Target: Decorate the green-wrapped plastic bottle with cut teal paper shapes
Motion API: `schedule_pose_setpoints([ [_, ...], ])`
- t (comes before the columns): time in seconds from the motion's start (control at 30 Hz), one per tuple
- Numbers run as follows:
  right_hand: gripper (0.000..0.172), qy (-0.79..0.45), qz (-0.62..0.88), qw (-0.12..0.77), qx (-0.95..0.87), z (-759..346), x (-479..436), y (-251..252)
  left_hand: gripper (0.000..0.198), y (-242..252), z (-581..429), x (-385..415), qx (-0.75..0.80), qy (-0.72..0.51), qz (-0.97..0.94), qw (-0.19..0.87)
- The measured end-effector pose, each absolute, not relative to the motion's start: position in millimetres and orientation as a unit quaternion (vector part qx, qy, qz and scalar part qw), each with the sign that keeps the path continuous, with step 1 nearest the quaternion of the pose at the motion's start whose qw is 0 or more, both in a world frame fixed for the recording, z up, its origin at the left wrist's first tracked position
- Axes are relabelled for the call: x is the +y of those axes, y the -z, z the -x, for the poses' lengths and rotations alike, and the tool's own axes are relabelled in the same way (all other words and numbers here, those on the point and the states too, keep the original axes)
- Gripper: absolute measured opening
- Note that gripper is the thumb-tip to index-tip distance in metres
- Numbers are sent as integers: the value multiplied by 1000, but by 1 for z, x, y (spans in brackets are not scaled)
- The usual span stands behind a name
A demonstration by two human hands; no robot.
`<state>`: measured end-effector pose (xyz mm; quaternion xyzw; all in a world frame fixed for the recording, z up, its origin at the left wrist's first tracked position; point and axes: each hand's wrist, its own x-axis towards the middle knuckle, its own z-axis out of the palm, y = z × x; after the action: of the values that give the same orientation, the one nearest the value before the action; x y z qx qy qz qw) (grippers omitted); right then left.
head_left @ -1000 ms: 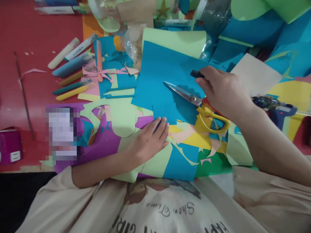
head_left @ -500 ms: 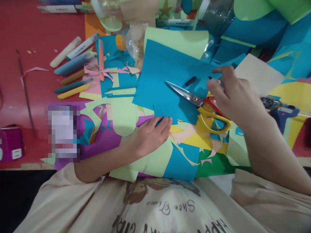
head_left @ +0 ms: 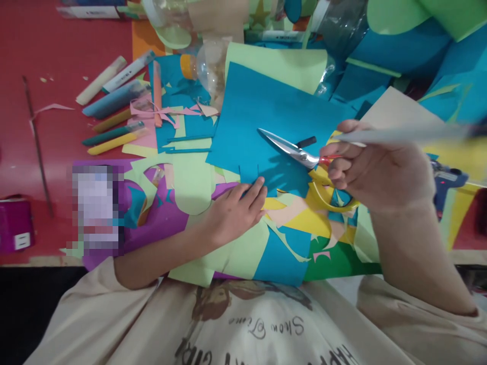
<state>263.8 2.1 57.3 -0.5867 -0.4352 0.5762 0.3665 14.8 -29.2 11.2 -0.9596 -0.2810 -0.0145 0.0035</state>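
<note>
My left hand lies flat on the near edge of a blue paper sheet, fingers stretched out and pressing it down. My right hand is closed around a long pale pen-like stick, blurred by motion, which points right over the table. Scissors with yellow and red handles lie on the blue sheet just left of my right hand, blades slightly apart. Beside the blades rests a small black cap.
Coloured paper scraps cover the red table. Several markers and glue sticks lie at the left, a clear plastic bottle at the back, and a blue glue gun at the right. A purple box sits at the left edge.
My right hand let the black cap drop onto the blue sheet, drew back toward me and now holds the pale stick up. My left hand stayed on the sheet's edge.
</note>
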Motion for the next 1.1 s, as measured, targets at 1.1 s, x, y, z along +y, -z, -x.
schedule_pose_setpoints([
  [1.1, 16, -408, 538, 368, -639, -210, -6, -9, 44, -23, -19, -30, -247, 0, 967, 65],
])
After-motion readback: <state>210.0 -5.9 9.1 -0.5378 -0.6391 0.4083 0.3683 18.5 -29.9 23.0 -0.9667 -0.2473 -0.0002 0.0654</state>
